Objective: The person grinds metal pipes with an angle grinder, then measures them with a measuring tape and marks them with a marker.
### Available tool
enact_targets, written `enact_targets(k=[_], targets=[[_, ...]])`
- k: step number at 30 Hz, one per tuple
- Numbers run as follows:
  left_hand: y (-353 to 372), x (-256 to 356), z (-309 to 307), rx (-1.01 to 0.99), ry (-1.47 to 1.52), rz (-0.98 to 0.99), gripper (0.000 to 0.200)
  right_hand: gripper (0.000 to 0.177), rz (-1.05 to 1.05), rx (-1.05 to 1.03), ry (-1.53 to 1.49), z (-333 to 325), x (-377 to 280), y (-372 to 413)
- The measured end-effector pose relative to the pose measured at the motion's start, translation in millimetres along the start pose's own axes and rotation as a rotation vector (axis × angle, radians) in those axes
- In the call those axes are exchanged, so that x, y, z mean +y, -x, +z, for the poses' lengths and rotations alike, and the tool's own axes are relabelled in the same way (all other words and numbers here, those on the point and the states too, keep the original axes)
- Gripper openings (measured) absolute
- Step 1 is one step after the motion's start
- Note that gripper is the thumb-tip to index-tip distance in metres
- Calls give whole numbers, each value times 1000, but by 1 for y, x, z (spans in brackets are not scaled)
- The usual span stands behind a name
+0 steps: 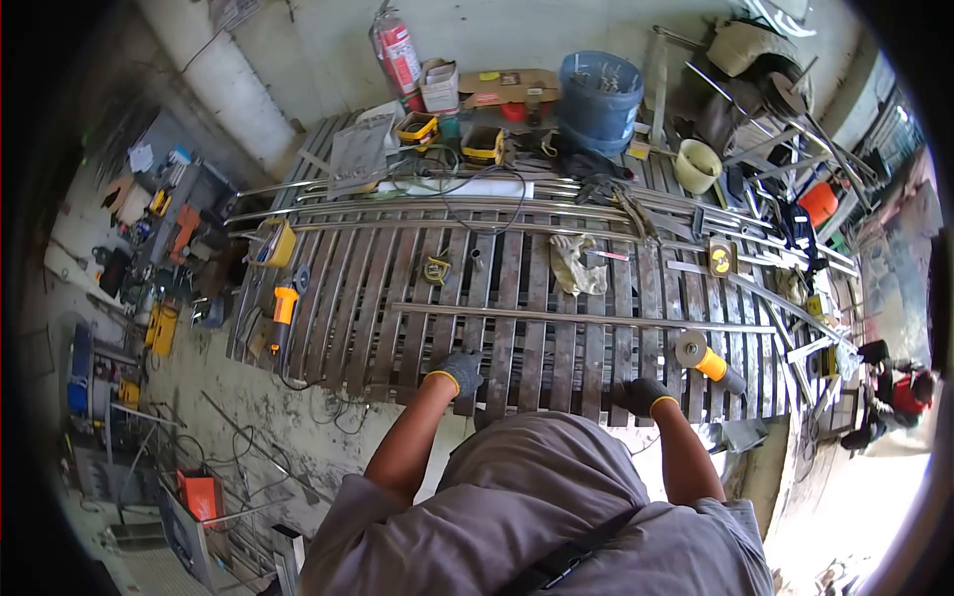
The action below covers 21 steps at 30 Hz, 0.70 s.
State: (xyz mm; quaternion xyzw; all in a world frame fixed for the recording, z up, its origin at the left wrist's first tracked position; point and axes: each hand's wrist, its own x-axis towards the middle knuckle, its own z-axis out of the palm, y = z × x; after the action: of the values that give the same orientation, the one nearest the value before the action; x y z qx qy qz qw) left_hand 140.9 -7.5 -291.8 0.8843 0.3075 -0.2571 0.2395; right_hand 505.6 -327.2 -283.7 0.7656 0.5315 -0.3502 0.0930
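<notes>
I see a wide slatted metal bench point(378, 288) filling the middle of the frame, viewed from above, with the person's grey-shirted back at the bottom centre. A bundle of long bars point(447, 204) lies across the upper part of the bench, and a single steel rod point(556, 317) lies across the middle, left to right, just above both hands. A blue bucket point(596, 99) and a red fire extinguisher point(396, 52) stand at the top, and a crumpled rag point(576, 263) lies centre right. An orange angle grinder point(708, 360) rests at lower right, near the right hand point(644, 394) but not touching it. The gloved left hand point(457, 370) presses on the slats at the near edge, fingers bent. The right hand, also gloved, rests on the same edge. Neither hand holds a tool or loose part. I cannot tell whether either is gripping a slat. I judge this a pause: the person is leaning on the bench, the rod laid out but untouched. Taking up the rod would call for both hands reaching forward over the slats. Taking the grinder would call for a short reach right.
</notes>
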Motion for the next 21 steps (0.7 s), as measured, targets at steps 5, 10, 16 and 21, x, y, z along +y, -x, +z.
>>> enact_targets(k=[5, 10, 16, 21], targets=[[-10, -10, 35, 116, -23, 77, 80, 65, 14, -42, 38, -8, -6, -1], [1, 1, 12, 40, -14, 44, 79, 62, 13, -55, 50, 2, 6, -12], [3, 3, -2, 8, 4, 26, 78, 69, 86, 2, -50, -3, 3, -9], [3, -2, 4, 52, -29, 62, 80, 69, 45, -22, -28, -7, 6, -12]])
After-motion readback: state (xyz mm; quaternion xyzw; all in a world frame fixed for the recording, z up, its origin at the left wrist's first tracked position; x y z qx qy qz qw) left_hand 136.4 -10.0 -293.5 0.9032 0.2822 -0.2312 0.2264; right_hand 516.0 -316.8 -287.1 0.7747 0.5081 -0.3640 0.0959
